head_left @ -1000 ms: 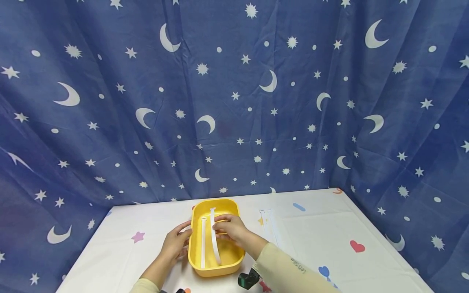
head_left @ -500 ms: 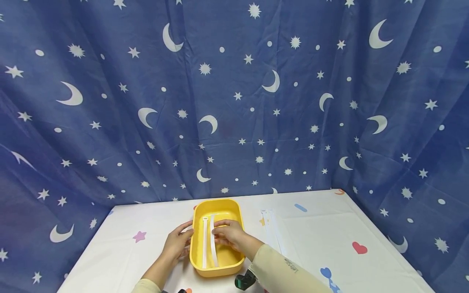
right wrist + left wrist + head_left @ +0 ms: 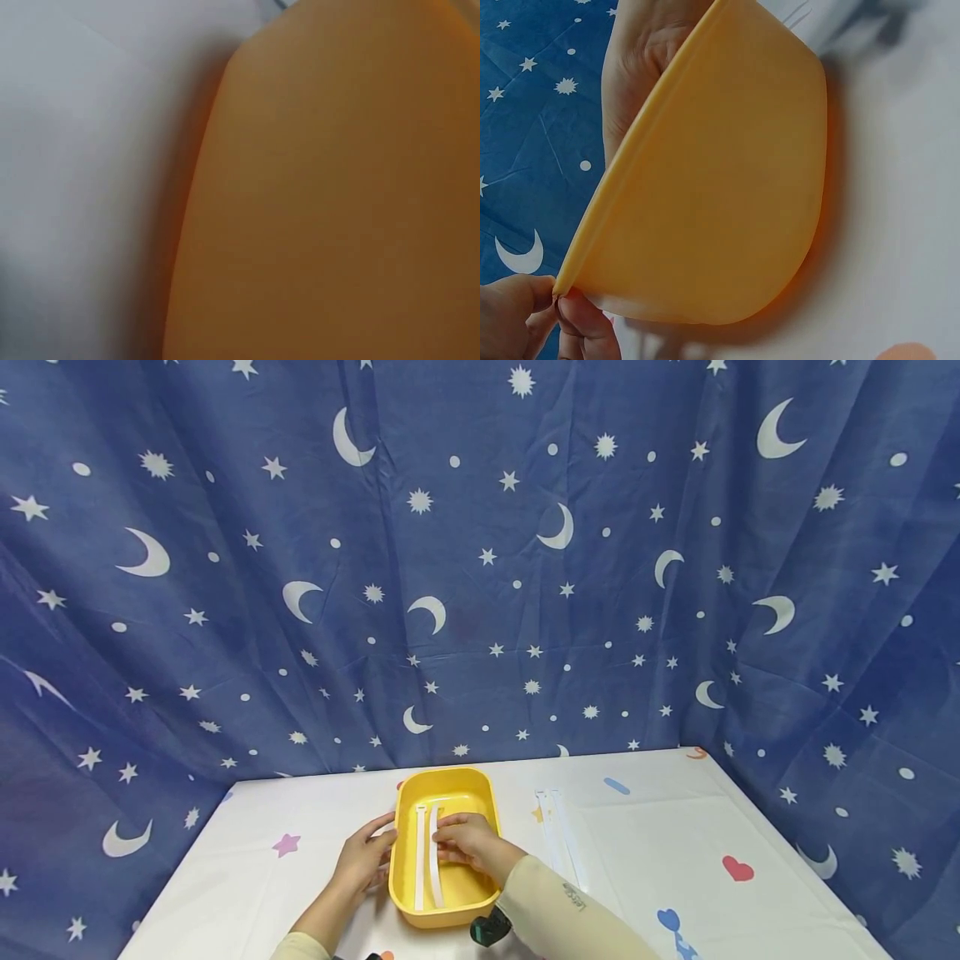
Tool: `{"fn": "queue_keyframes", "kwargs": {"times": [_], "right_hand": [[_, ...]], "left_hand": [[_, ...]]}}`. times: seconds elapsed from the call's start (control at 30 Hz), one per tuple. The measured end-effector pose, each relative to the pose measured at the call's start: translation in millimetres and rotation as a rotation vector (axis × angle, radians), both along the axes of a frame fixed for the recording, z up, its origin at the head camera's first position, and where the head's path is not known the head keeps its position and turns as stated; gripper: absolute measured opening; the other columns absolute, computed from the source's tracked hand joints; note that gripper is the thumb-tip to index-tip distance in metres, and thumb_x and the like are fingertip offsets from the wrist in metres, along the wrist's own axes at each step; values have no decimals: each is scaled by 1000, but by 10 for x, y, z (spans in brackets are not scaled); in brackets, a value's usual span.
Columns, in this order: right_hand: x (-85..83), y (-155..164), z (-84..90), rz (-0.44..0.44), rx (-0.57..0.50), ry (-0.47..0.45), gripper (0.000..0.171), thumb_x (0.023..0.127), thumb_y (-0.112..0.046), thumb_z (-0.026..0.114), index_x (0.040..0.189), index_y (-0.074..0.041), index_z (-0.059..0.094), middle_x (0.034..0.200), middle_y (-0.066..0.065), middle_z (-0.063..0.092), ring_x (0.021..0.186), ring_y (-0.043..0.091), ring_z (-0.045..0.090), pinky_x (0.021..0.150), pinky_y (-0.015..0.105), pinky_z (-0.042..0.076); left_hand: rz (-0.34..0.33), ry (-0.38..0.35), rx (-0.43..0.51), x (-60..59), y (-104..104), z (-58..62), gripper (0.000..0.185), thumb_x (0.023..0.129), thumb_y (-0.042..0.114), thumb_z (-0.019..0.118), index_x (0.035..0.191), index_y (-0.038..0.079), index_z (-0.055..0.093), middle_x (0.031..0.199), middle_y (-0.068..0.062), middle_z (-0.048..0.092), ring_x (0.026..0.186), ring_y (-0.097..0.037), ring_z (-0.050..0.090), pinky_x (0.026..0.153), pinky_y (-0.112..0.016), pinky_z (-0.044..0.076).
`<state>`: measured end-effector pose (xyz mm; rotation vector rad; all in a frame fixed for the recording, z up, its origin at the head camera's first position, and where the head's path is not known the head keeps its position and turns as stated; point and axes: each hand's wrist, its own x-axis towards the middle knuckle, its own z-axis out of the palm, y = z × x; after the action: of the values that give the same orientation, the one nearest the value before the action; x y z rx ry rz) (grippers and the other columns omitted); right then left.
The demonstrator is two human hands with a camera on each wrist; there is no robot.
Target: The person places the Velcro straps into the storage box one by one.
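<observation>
White strap (image 3: 435, 877): inside the yellow tub (image 3: 442, 919), pinched in my right hand (image 3: 468, 841). My left hand (image 3: 362, 860) grips the tub's left rim. 1 other strap (image 3: 419, 868) lies just beside, roughly parallel. Step, I judge: lining up strap 2. Next calls for lowering it flat, then letting go. Further right, 2 pale straps (image 3: 569, 839) on the table (image 3: 645, 852); behind, starry curtain (image 3: 465, 577).
</observation>
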<state>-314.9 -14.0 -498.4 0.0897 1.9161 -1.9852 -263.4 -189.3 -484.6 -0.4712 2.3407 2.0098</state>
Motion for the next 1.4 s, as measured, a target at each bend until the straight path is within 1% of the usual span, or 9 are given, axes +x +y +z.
{"fn": "queue_keyframes", "kwargs": {"times": [0.17, 0.33, 0.6, 0.8, 0.9, 1.17, 1.4], "right_hand": [[-6, -25, -31, -15, 20, 27, 22, 84, 4, 71, 104, 7, 63, 73, 6, 63, 57, 11, 61, 61, 29, 61], [12, -28, -12, -16, 39, 52, 22, 83, 6, 71, 102, 8, 63, 70, 6, 63, 54, 11, 61, 59, 30, 60], [20, -38, 1, -22, 112, 73, 13, 81, 6, 73, 92, 5, 66, 63, 6, 64, 51, 10, 60, 53, 27, 58], [-9, -64, -52, -44, 168, 110, 8, 80, 6, 75, 85, 4, 69, 60, 7, 66, 49, 10, 61, 49, 27, 57], [-29, -80, -86, -51, 191, 129, 8, 79, 6, 76, 83, 3, 69, 60, 7, 66, 48, 11, 62, 48, 27, 57], [-7, -84, -81, -54, 204, 168, 10, 77, 7, 76, 83, 4, 69, 62, 10, 68, 47, 11, 62, 48, 28, 57], [1, -107, -109, -59, 240, 195, 10, 76, 8, 76, 81, 2, 69, 59, 9, 67, 47, 13, 63, 46, 28, 57]], "left_hand": [[0, 2, 13, 4, -1, 6, 46, 98, 20, 57, 142, 7, 50, 99, -15, 63, 74, -15, 65, 55, -27, 55], [-7, 3, 13, 1, -4, 9, 46, 98, 20, 56, 142, 7, 50, 100, -15, 62, 75, -16, 65, 57, -28, 56], [1, -1, 6, -3, 13, 3, 44, 98, 19, 56, 141, 8, 51, 101, -16, 63, 76, -17, 65, 59, -30, 58], [1, -5, 11, -6, 16, 7, 44, 98, 18, 55, 141, 8, 51, 100, -15, 62, 75, -16, 64, 58, -28, 56], [0, -4, 14, -10, 18, 3, 44, 98, 18, 55, 141, 9, 51, 100, -15, 62, 75, -16, 64, 59, -28, 57], [4, -5, 13, -3, 21, 11, 44, 98, 19, 56, 141, 9, 52, 99, -14, 61, 75, -16, 62, 58, -27, 56], [2, -11, 11, 8, 21, 11, 45, 98, 19, 55, 142, 9, 51, 103, -16, 62, 78, -17, 64, 61, -30, 58]]}}
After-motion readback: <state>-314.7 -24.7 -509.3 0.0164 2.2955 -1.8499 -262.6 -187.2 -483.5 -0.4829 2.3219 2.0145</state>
